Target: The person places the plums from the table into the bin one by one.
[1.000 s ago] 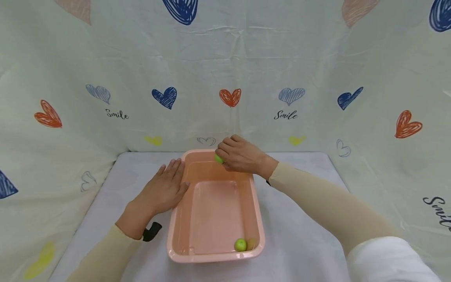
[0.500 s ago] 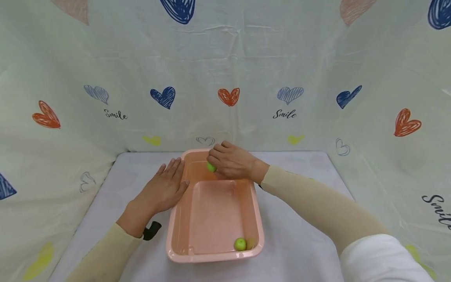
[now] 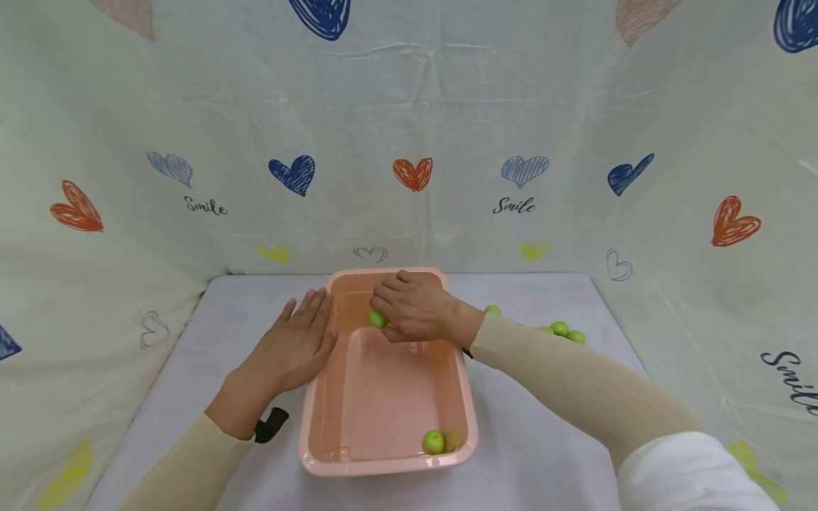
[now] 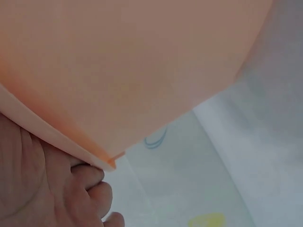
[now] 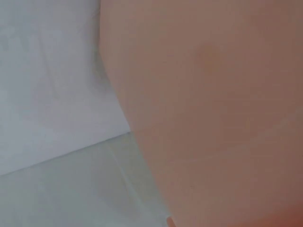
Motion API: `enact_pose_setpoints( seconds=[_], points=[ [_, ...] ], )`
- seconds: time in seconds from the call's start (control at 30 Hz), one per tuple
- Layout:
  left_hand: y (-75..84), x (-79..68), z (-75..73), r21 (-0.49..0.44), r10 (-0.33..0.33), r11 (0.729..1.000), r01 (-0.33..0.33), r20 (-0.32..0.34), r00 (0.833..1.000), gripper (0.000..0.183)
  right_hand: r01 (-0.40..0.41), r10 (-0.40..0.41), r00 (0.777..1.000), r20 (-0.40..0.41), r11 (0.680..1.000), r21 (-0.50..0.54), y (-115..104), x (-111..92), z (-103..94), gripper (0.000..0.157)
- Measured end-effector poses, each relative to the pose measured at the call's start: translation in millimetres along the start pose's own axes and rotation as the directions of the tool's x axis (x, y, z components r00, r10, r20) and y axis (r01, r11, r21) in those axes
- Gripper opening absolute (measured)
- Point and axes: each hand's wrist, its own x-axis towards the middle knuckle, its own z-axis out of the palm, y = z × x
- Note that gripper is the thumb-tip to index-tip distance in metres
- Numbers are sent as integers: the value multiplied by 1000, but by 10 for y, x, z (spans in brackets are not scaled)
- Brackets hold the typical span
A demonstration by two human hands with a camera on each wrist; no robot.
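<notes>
One green fruit (image 3: 378,319) is being gripped by the right hand (image 3: 422,309) over one pink tub's (image 3: 383,468) far half; its left rim is being touched by the straight-fingered left hand (image 3: 290,348). One second fruit (image 3: 433,442) is being cradled in the near right corner; four visible fruits (image 3: 559,328) are being borne by the worktop (image 3: 537,426).

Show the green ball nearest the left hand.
The green ball in the right hand; the one lying in the basin and those on the table are farther away.

The head view looks forward and down on desk (image 3: 537,419) and tub (image 3: 390,397); both wrist views share the tub, close up.
</notes>
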Motion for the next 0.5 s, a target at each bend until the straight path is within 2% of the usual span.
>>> enact_pose_setpoints(
  seconds=[0.17, 0.5],
  points=[
    [-2, 2, 17, -5, 0, 1000, 0, -10, 1000, 67, 22, -22, 1000, 5, 1000, 0, -31, 7, 12, 36],
    [-10, -1, 33, -16, 14, 1000, -15, -17, 1000, 67, 33, -33, 996, 80, 999, 0, -59, -11, 66, 37]
  ],
)
